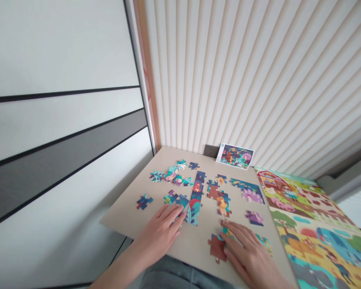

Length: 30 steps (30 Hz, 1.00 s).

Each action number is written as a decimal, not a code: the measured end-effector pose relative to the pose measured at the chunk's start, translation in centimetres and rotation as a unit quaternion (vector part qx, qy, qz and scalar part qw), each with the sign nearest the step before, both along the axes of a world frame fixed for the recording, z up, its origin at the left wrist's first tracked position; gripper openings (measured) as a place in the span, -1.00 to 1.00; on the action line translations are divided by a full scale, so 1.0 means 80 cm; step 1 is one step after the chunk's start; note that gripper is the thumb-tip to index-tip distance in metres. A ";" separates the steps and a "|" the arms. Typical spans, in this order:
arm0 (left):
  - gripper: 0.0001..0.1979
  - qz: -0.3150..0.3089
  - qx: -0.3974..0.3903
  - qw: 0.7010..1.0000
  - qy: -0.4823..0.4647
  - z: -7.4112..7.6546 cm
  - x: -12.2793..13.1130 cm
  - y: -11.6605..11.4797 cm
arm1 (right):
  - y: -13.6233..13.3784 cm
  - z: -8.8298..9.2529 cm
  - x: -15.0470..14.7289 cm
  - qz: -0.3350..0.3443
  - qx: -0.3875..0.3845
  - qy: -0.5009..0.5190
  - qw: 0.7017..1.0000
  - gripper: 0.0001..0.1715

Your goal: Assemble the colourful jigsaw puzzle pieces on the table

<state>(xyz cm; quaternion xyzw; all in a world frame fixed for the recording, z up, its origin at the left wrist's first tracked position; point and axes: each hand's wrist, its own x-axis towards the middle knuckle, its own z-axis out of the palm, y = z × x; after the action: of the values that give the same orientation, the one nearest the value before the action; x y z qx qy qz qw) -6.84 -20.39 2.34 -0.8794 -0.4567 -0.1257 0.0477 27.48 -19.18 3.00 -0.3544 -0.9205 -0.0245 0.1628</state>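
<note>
My left hand (pixel 162 228) lies flat with its fingers stretched out, touching a small cluster of jigsaw pieces (pixel 171 197) and partly covering it. Right of it stands a joined puzzle strip (pixel 197 192) in dark blue, with a red figure and teal plants. My right hand (pixel 248 249) rests with extended fingers over teal and brown pieces, beside a brown jigsaw piece (pixel 217 248). What lies under its fingers is partly hidden. Above it are a joined section with an orange animal (pixel 223 204) and a loose purple piece (pixel 254 218).
A beige table (pixel 126 212) carries a teal and pink pile of pieces (pixel 173 174) and a joined corner section (pixel 248 188). A reference picture card (pixel 236 155) leans on the ribbed wall near a socket (pixel 211 151). Finished-looking animal puzzles (pixel 307 208) lie to the right.
</note>
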 end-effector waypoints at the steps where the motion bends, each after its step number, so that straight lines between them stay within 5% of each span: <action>1: -0.53 0.002 -0.001 1.000 -0.007 -0.007 -0.004 -0.011 | -0.012 -0.007 -0.003 0.002 0.010 0.000 1.000 -0.53; 6: -0.53 0.017 0.003 0.999 -0.049 -0.022 -0.002 -0.039 | -0.036 -0.036 -0.020 0.012 0.051 0.022 0.998 -0.51; 12: -0.53 0.024 0.007 0.998 -0.050 -0.026 -0.007 -0.039 | -0.033 -0.043 -0.027 0.017 0.092 0.020 0.995 -0.52; 30: -0.45 0.030 0.091 0.995 -0.002 -0.058 -0.026 -0.031 | -0.030 0.005 -0.042 -0.035 0.034 0.078 0.996 -0.64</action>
<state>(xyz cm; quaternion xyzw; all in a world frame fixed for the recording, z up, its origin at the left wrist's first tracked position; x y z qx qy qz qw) -8.95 -22.84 -2.29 -0.8569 -0.4696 -0.1676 0.1305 24.08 -21.55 3.37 -0.3811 -0.8907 -0.0341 0.2453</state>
